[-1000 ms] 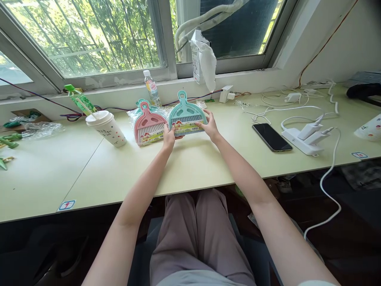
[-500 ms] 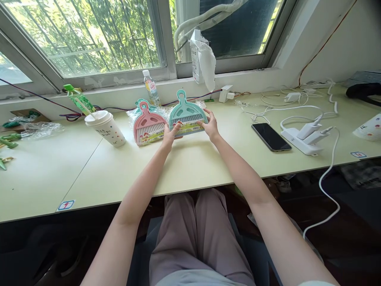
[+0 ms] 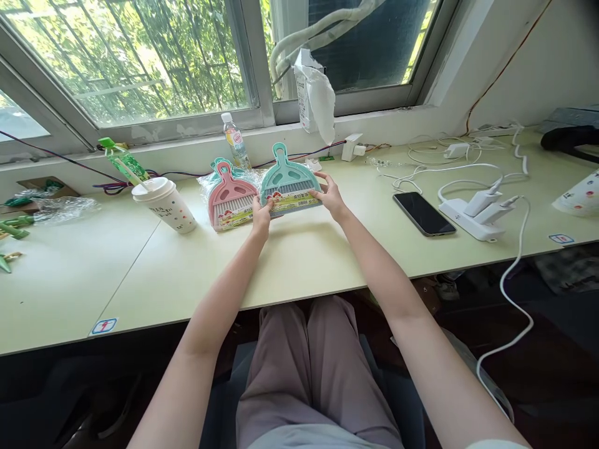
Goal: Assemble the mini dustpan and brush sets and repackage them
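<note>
Between my two hands is a teal dustpan and brush set (image 3: pixel 289 176) with a yellow printed label along its lower edge. My left hand (image 3: pixel 261 215) grips its lower left corner, thumb in front. At the right edge, my right hand (image 3: pixel 330 194) has thumb and fingers closed on it. Just left of it, a pink dustpan and brush set (image 3: pixel 230 194) in clear plastic leans back on the table, close to my left fingers. Part of another teal set (image 3: pixel 219 164) shows behind the pink one.
A white paper cup (image 3: pixel 166 206) with a straw stands left, near a green package (image 3: pixel 125 163). Behind the sets is a drink bottle (image 3: pixel 235 142). A phone (image 3: pixel 423 214), a power strip (image 3: pixel 470 218) and white cables lie right. A torn carton (image 3: pixel 314 96) stands by the window.
The view has shifted slightly. Both hands keep hold of the teal set, which sits slightly more tilted, its right side a little higher. The pink set stays in place.
</note>
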Tool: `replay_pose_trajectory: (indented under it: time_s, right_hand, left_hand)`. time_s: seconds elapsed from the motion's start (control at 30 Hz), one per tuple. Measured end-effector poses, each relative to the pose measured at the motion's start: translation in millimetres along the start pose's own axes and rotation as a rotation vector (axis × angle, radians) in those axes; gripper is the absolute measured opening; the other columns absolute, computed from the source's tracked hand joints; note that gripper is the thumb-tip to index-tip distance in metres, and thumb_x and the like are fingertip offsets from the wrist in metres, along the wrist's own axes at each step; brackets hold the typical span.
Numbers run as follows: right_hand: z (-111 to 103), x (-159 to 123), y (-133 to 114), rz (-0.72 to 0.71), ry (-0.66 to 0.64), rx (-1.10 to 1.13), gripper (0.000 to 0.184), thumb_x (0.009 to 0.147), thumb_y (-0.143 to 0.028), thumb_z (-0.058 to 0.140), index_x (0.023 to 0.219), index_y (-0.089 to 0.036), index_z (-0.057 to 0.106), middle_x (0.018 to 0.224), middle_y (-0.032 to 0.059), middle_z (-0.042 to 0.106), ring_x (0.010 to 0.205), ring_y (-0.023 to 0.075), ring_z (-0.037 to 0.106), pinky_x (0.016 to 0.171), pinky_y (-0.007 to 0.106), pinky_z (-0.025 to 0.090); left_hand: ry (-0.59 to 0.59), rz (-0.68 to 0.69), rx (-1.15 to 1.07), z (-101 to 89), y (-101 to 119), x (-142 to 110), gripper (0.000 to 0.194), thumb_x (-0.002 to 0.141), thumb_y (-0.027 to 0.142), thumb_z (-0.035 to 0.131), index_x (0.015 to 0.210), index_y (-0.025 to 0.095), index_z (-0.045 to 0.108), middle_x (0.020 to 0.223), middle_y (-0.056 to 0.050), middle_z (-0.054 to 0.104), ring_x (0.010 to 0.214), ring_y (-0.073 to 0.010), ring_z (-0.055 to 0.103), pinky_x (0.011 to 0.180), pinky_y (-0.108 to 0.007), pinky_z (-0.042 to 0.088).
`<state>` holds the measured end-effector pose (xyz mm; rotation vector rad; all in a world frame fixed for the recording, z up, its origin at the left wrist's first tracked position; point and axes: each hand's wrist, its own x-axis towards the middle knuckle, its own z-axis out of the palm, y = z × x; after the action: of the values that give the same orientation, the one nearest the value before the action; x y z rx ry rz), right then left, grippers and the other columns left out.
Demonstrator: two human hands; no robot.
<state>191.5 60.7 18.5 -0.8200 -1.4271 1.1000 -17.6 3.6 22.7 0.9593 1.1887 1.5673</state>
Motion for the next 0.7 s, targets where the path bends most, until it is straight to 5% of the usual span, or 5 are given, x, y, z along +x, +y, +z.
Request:
replay_pose_trajectory:
  time_s: [0.43,0.7]
  right_hand:
    - [3,1,5,0.15,0.106,0.007,0.088,0.069,-0.043,0.084,0.144,-0.026,0.04,0.103,0.0051,0.074,0.098,0.0246,0.072,0.099,0.048,0.056]
    - [4,-12,-10,0.183,-0.142,0.12,0.056,0.076,-0.038,0.078,0.127,-0.024,0.058,0.113,0.0055,0.073,0.105,0.0227,0.07,0.091,0.043,0.061]
  left_hand:
    - [0.084,0.073,0.012,-4.4,-4,10,0.027,0.07,0.009,0.065,0.089,0.022,0.051,0.08,0.002,0.057,0.071,-0.0112,0.053,0.071,-0.023,0.043]
    - [0.122,0.067,-0.004,-10.1,-4,13,0.026,0.071,0.009,0.064,0.088,0.022,0.05,0.081,0.002,0.058,0.072,-0.0122,0.055,0.073,-0.025,0.043]
